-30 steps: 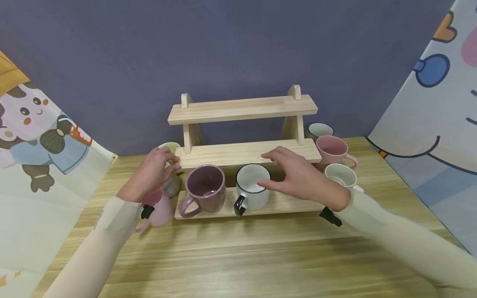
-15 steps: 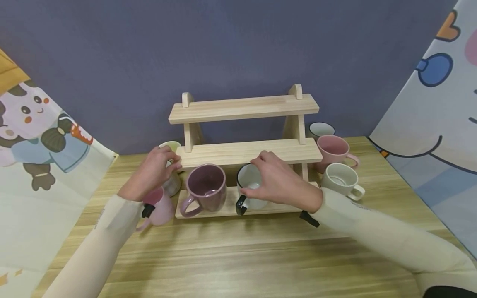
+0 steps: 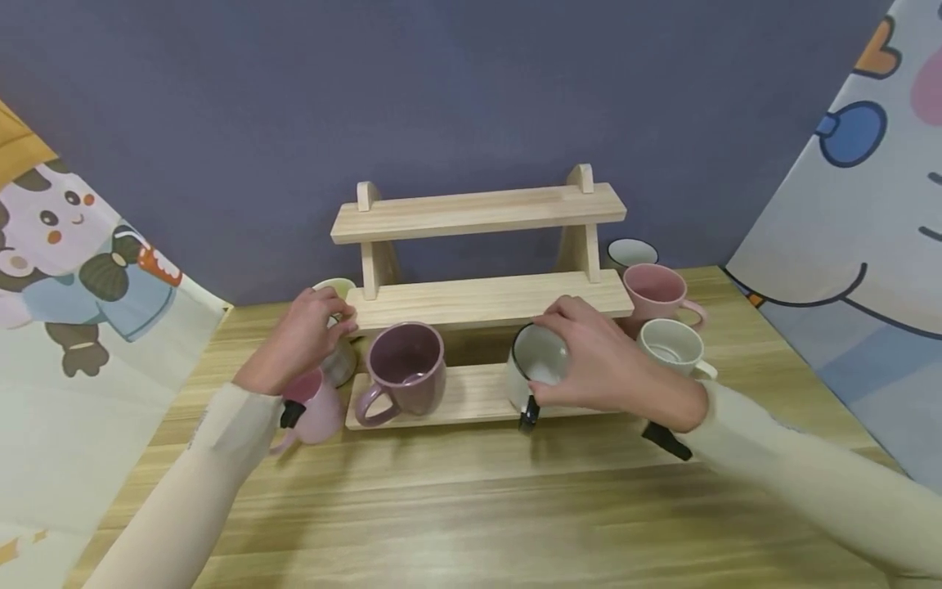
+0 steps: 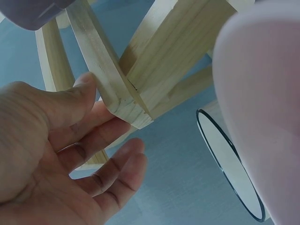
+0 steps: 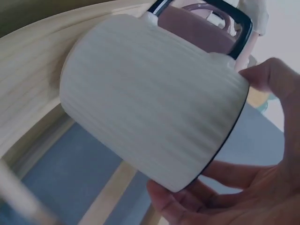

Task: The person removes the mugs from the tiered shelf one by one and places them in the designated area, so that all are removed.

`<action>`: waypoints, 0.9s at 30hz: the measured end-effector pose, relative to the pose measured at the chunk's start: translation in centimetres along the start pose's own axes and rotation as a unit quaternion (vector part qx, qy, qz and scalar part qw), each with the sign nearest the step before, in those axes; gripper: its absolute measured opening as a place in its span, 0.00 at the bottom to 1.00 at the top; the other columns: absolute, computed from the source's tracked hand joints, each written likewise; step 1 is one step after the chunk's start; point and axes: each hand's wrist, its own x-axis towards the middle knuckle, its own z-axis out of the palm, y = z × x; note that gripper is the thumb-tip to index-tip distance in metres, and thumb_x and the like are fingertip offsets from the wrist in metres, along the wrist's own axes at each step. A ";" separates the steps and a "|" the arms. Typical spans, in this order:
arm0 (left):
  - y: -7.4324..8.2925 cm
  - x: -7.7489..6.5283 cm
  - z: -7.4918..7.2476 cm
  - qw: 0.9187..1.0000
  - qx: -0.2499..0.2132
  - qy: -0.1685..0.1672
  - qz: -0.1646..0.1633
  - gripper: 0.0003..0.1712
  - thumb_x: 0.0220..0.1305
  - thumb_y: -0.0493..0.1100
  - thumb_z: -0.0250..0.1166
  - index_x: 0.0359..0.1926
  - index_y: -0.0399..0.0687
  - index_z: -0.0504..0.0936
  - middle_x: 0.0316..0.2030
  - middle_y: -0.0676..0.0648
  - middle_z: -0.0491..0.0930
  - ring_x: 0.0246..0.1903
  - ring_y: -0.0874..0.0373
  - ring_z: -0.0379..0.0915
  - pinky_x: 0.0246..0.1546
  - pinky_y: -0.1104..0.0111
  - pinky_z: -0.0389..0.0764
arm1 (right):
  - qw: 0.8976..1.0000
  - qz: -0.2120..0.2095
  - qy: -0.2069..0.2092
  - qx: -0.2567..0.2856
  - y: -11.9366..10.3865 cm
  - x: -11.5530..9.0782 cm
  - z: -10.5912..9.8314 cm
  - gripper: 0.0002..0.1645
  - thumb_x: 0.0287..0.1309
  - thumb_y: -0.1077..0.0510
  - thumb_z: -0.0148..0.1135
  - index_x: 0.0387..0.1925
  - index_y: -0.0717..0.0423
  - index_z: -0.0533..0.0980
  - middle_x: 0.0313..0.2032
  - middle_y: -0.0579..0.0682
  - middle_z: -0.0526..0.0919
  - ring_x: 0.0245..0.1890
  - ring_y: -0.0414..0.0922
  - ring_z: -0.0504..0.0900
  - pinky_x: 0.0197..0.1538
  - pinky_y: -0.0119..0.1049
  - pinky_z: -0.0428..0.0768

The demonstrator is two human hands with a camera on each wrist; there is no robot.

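Note:
My left hand [image 3: 303, 342] pinches the left end of the middle board of a three-tier wooden shelf [image 3: 471, 301]. In the left wrist view the thumb lies along the board's edge, with fingers at its corner. With my right hand [image 3: 607, 360] I grip a white mug [image 5: 150, 93] with a black rim and black handle, thumb and fingers around its rim. That mug is at the right part of the bottom board [image 3: 471, 394], its handle toward me. On the same board, to the left, stands a purple mug [image 3: 407, 372], handle toward the front left.
Left of the shelf are a pink mug [image 3: 320, 413], a grey-white mug [image 3: 341, 364] and a yellow-lined cup [image 3: 337, 286], partly behind my left hand. At right stand a cream mug [image 3: 670, 343], a pink mug [image 3: 657, 292] and a black-rimmed mug [image 3: 631, 252]. A dark wall rises behind.
My right hand has closed on the rim of the white mug and moved it to the right along the bottom board. The left hand has stayed at the shelf's end.

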 end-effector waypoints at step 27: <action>0.1 0.0 -0.1 1.000 -0.002 -0.001 0.002 0.08 0.56 0.33 0.68 0.36 0.30 0.83 0.31 0.41 0.75 0.34 0.44 0.67 0.38 0.54 0.70 | 0.997 -0.058 -0.005 -0.056 10.4 -13.2 -4.4 0.44 0.18 0.50 0.80 0.48 0.57 0.79 0.49 0.42 0.73 0.47 0.42 0.72 0.45 0.24 0.65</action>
